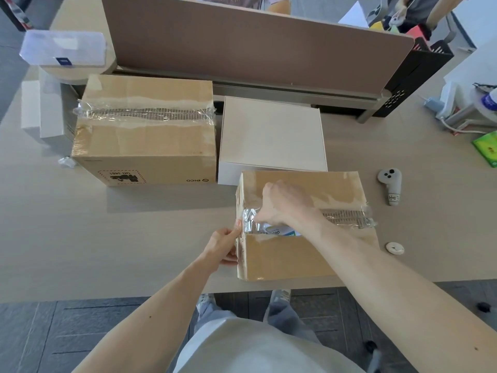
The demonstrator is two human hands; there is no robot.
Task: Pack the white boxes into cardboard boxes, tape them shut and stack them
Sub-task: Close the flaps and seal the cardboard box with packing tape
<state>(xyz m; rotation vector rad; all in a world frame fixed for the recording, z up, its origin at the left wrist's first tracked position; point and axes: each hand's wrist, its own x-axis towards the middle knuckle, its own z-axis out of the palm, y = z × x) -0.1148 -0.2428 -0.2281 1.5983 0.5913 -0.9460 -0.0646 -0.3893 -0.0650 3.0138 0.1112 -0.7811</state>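
Head view, from the left: a taped box (145, 130) stands at the back of the desk (107, 238), its seam sealed. A white box (271, 135) sits just beside it, still unpacked.

Nearer the front edge is the open box (304, 254), the one being sealed. The left hand (226, 246) pinches the tape (248, 219) between thumb and fingers where it folds over the box's left edge. The right hand (279, 205) is over the seam, fingers curled around what looks like the roll (279, 232), mostly hidden under the palm. Right of that hand, tape already lies along the seam to the far corner. A controller (391, 189) lies well apart on the right.

Risks, as I judge them:
- The flaps gape near the roll. If tape goes down before they are pressed together, the seam will probably seal open.
- The loose stretch between the hands is crinkled. Slack there could let it fold onto itself.
- This box sits near the desk's front edge, so a hard pull toward the body could drag it off.
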